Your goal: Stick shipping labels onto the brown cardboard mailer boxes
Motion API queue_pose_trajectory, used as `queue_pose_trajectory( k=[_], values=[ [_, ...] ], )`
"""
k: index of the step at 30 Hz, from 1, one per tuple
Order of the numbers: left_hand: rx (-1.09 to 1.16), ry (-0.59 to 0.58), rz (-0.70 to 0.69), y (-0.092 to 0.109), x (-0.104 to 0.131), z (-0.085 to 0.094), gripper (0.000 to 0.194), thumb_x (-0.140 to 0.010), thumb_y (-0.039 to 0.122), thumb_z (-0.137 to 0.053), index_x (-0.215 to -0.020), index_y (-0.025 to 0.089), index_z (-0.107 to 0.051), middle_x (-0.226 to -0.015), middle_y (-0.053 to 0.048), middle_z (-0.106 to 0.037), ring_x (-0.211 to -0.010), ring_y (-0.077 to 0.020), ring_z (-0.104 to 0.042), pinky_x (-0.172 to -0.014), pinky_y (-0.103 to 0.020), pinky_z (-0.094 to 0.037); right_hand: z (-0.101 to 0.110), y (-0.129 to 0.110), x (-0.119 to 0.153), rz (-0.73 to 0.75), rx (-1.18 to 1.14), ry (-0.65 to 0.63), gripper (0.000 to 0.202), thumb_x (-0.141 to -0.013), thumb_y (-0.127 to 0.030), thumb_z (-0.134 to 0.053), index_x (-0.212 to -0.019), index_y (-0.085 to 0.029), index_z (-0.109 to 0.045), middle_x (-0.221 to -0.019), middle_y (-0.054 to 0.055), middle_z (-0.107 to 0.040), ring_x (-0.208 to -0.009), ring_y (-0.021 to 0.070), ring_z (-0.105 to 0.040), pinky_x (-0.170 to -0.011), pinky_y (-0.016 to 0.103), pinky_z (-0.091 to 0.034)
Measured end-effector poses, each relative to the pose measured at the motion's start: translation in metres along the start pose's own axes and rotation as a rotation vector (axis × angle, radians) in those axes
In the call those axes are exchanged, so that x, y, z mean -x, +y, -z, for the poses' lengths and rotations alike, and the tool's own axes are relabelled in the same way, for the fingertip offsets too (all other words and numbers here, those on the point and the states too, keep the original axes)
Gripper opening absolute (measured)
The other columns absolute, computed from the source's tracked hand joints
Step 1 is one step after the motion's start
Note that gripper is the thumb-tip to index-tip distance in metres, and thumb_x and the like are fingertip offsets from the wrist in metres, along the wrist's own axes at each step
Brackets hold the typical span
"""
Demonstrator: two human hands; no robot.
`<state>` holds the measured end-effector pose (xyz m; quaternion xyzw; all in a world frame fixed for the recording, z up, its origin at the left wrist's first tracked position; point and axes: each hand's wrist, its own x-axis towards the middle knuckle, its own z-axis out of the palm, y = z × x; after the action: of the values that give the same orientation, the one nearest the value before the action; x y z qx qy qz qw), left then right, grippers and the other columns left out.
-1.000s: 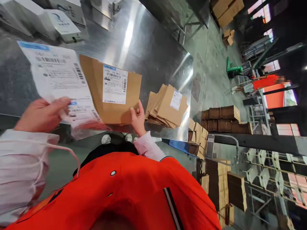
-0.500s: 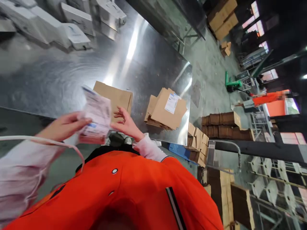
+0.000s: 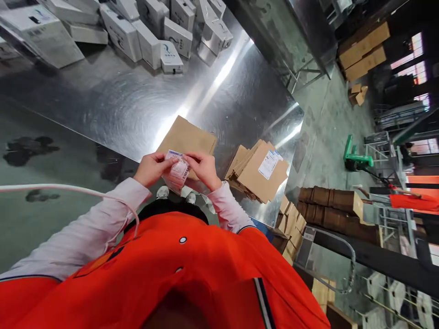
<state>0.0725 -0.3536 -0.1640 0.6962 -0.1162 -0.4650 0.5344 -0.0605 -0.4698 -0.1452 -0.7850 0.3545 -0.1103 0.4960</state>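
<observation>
Head view: left hand (image 3: 149, 170) and right hand (image 3: 205, 170), both nearly closed, pinch the white printed paper label (image 3: 178, 173); even, gentle tension should prevent creases.

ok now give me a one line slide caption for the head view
Left hand and right hand hold a printed label near flat cardboard on a metal table, white boxes beyond.

The right hand (image 3: 205, 170) has joined the left hand (image 3: 150, 169) at the labels (image 3: 177, 171), both now pinching them. Plain cardboard (image 3: 190, 135) has replaced the labelled one; the pile (image 3: 252, 176) shows a second label (image 3: 278, 156).
</observation>
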Motion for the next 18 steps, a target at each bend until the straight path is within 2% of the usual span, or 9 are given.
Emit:
queue_pose_trajectory(
  k=[3,6,9,11,14,18],
  values=[
    [-0.038,0.064,0.023,-0.007,-0.005,-0.011,0.045,-0.056,0.055,-0.088,-0.068,0.016,-0.069,-0.069,-0.006,-0.072,-0.080,-0.0265,-0.071,-0.065,-0.027,-0.056,-0.001,0.003,0.001,-0.017,0.112,0.059,0.015,-0.097,-0.032,-0.072,-0.097,-0.023,-0.084,-0.094,0.001,-0.081,-0.091,0.0196,-0.076,-0.089,0.030,-0.059],
    [0.067,-0.030,0.118,-0.017,-0.013,-0.014,0.051,-0.050,0.051,-0.091,-0.080,0.014,-0.071,-0.074,-0.006,-0.074,-0.077,-0.0259,-0.073,-0.062,-0.028,-0.058,0.001,0.011,-0.016,-0.029,0.223,0.077,0.012,-0.093,-0.032,-0.078,-0.092,-0.021,-0.084,-0.101,0.003,-0.080,-0.100,0.0193,-0.074,-0.095,0.029,-0.057],
    [0.100,-0.216,0.244,-0.037,-0.021,-0.007,0.059,-0.039,0.037,-0.096,-0.089,0.015,-0.074,-0.082,-0.009,-0.079,-0.078,-0.0276,-0.074,-0.065,-0.031,-0.061,0.009,0.024,-0.059,-0.108,0.342,0.144,0.015,-0.091,-0.031,-0.081,-0.095,-0.017,-0.084,-0.116,0.007,-0.075,-0.115,0.0194,-0.069,-0.108,0.029,-0.051],
    [0.114,-0.291,0.312,-0.054,-0.026,0.001,0.059,-0.037,0.033,-0.098,-0.089,0.016,-0.075,-0.087,-0.011,-0.081,-0.083,-0.0308,-0.076,-0.070,-0.035,-0.064,0.015,0.036,-0.095,-0.199,0.410,0.179,0.020,-0.092,-0.034,-0.079,-0.100,-0.017,-0.083,-0.123,0.009,-0.072,-0.120,0.0208,-0.066,-0.111,0.033,-0.048],
    [0.175,-0.312,0.382,-0.072,-0.031,0.008,0.061,-0.036,0.032,-0.101,-0.090,0.017,-0.077,-0.095,-0.015,-0.082,-0.093,-0.0363,-0.078,-0.079,-0.042,-0.066,0.017,0.055,-0.137,-0.272,0.492,0.191,0.025,-0.093,-0.041,-0.077,-0.104,-0.019,-0.084,-0.129,0.009,-0.068,-0.125,0.0235,-0.063,-0.111,0.038,-0.048],
    [0.134,-0.307,0.432,-0.079,-0.026,0.011,0.062,-0.031,0.033,-0.101,-0.086,0.017,-0.078,-0.094,-0.017,-0.082,-0.101,-0.0420,-0.077,-0.085,-0.047,-0.065,0.014,0.072,-0.158,-0.319,0.565,0.207,0.028,-0.095,-0.045,-0.074,-0.108,-0.021,-0.084,-0.138,0.010,-0.063,-0.131,0.0257,-0.060,-0.112,0.040,-0.048]
  ],
)
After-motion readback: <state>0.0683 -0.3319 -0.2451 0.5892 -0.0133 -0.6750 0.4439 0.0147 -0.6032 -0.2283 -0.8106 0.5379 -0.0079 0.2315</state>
